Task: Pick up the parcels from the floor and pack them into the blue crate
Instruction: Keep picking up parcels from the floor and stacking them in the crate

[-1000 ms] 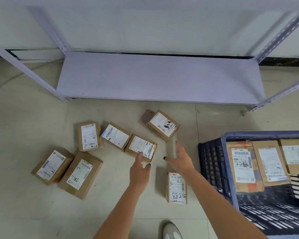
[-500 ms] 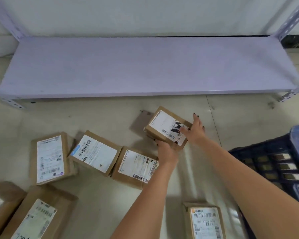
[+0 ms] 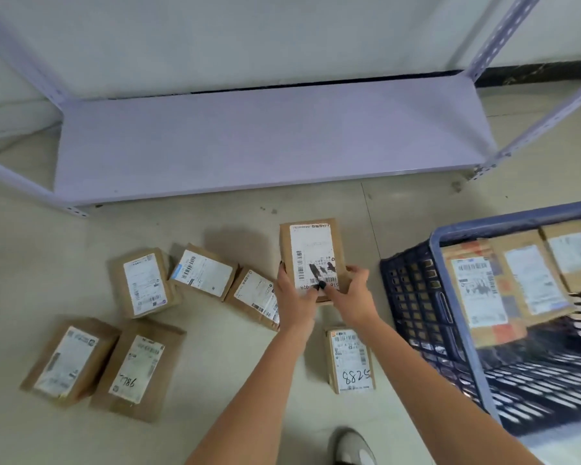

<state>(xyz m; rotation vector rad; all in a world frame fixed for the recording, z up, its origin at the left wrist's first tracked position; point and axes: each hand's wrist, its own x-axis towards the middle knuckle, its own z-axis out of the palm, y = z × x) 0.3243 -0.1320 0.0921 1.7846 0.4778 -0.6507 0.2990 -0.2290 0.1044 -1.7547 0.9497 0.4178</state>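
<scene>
Smudged-label parcel (image 3: 311, 255): lifted off the floor since earlier, now label-up between both hands. Blue crate (image 3: 450, 330): right, three parcels inside. Left hand (image 3: 294, 295), right hand (image 3: 349, 297): fingers grip its near end.

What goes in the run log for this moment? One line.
step: lifting parcel | left hand: holding | right hand: holding | crate: part filled

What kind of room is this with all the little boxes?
Probably a parcel sorting or storage room. Labelled cardboard parcels lie on the tiled floor, a metal shelving rack stands by the wall, and a blue crate already holds several parcels.
</scene>
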